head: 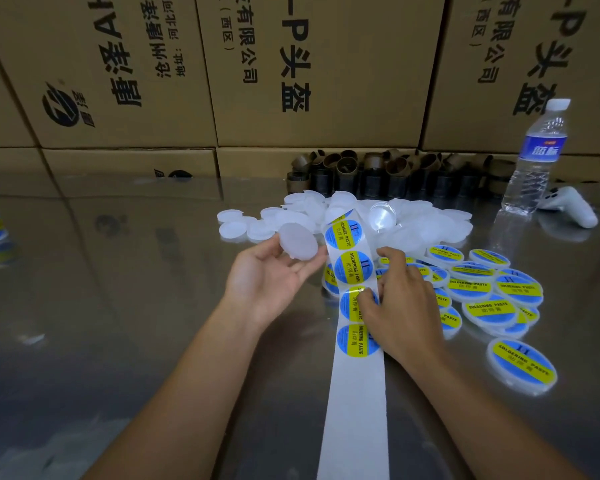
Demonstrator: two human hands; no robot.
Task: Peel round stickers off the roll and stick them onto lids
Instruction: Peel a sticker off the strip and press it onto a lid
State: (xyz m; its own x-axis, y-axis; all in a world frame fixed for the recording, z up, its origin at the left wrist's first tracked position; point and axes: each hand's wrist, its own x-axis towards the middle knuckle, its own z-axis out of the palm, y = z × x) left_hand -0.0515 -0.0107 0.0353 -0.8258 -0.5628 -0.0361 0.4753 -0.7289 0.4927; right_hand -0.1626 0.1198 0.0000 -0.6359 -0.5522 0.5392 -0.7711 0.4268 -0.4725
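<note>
Sticker strip (352,271): blank lids (426,223) behind, labelled lids (492,292) right, bottle (534,157) beyond.

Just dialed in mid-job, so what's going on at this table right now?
A person is labelling lids by hand. The left hand holds a blank lid up by its edge, while the right hand pinches the edge of a sticker that is not yet off the backing strip. More blank lids are heaped behind the strip, and stickered lids lie to its right.
</note>
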